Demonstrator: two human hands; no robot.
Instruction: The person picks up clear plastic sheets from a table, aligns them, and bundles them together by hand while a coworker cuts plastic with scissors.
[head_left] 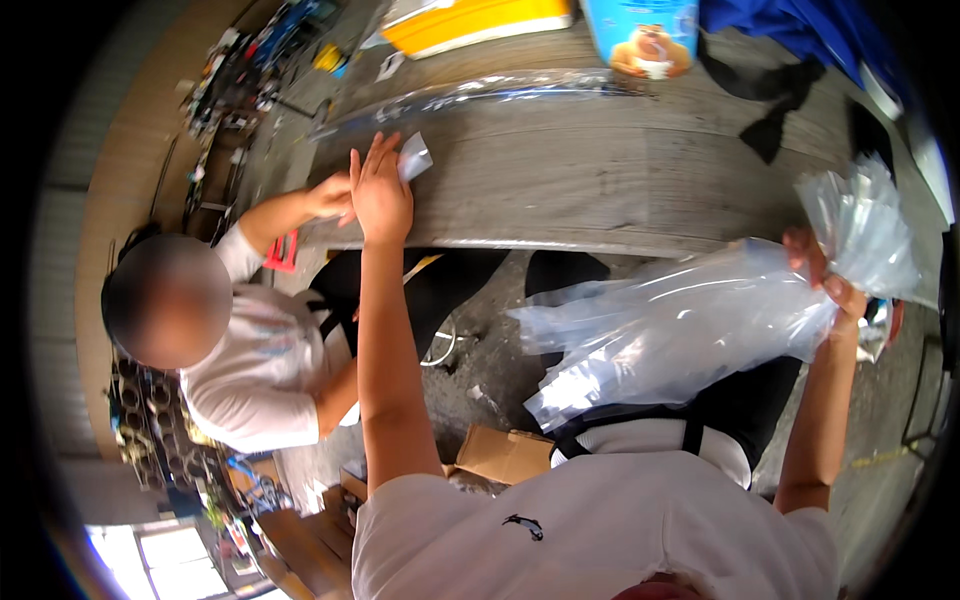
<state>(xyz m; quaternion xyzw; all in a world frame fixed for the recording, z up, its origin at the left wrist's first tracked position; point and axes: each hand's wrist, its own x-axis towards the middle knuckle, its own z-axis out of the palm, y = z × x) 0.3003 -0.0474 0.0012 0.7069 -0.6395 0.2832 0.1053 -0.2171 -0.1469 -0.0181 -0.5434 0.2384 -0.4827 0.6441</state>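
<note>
My left hand (383,198) reaches over the left part of the table, fingers stretched out. Right beside its fingers is a small whitish piece of plastic or paper (415,157); I cannot tell whether it is touched. Another person's hand (332,197) is close against my left hand's other side. At the right, my right hand (835,285) is closed round the gathered neck of a bundle of clear plastic bags (690,320). The bundle's long part spreads leftward over my lap, and its bunched end fans out above my fist.
A grey wood-grain table (560,170) stretches ahead. On it are a long clear plastic-wrapped strip (480,95), a yellow box (480,25), a blue package (645,40) and a black strap (770,100). A person in a white shirt (270,350) sits at left. A cardboard box (500,453) stands below.
</note>
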